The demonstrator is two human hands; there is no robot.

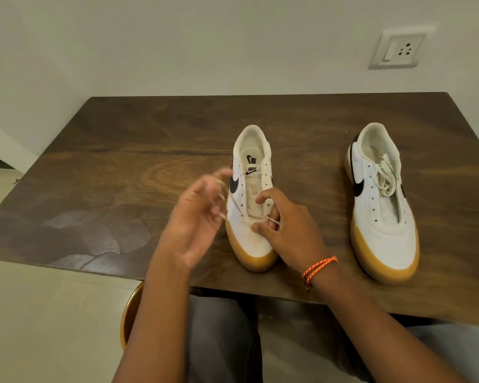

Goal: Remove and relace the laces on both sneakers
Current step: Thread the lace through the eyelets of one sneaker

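Near edge: grey trouser legs under the table [122, 150], orange thread bracelet [317, 268] on the right wrist. Right hand [288, 230] rested on the toe of the left sneaker [253, 205], fingers curled, pinching the white lace [273, 221] at the lowest right eyelet. Left hand [197, 214] was blurred just left of that shoe, fingers loosely curled with the lace's other end running through them; exact grip unclear. Most eyelets bare. Right sneaker [382, 205] stood well apart to the right, a loose lace bundle [386, 175] heaped inside it. Far wall: socket plate [398, 49].
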